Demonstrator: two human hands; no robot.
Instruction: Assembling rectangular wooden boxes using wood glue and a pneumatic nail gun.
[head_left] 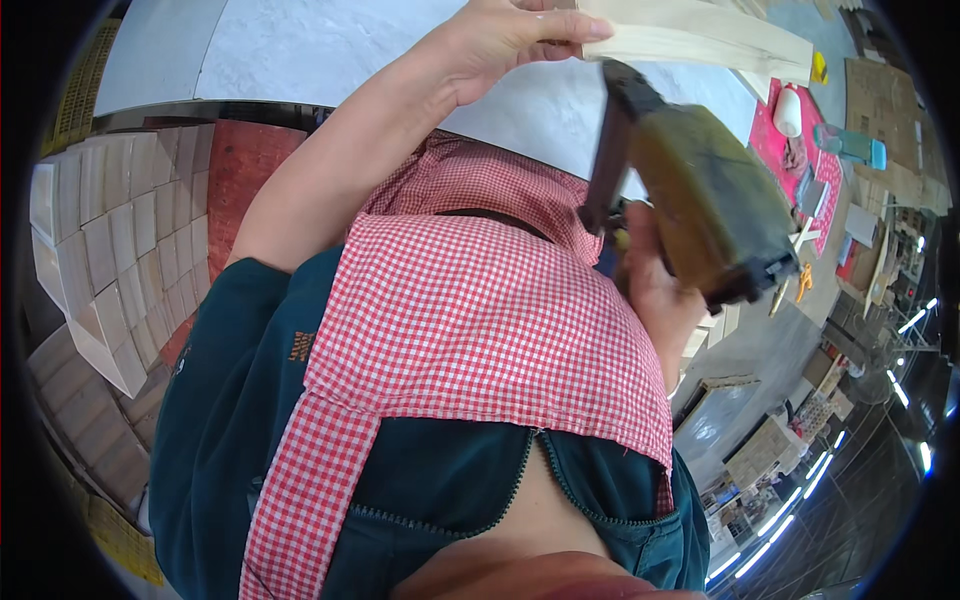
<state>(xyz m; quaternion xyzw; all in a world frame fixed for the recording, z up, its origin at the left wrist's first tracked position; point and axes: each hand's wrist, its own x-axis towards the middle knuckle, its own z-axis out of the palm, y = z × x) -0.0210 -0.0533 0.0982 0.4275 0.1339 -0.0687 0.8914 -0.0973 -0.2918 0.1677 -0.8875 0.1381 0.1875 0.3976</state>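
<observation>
My left hand (pixel 520 32) is closed on the end of a pale wooden board piece (pixel 700 38), thumb on top, above the white worktable (pixel 520 125). The piece stretches away to the right. In my right hand (pixel 660 275) is a nail gun (pixel 710 185) with a worn, yellowish-brown body. Its dark nose is beside the end of the wood, close to my left thumb; whether they touch I cannot tell. The gun's body hides part of my right fingers.
Stacked pale wooden blocks or boxes (pixel 130 230) stand at the left, beside a red panel (pixel 245 180). On the right lie a red cloth (pixel 770 130), a white bottle (pixel 787 110), a teal bottle (pixel 850 146) and orange scissors (pixel 805 283). Yellow crates (pixel 88 80) are at the left rim.
</observation>
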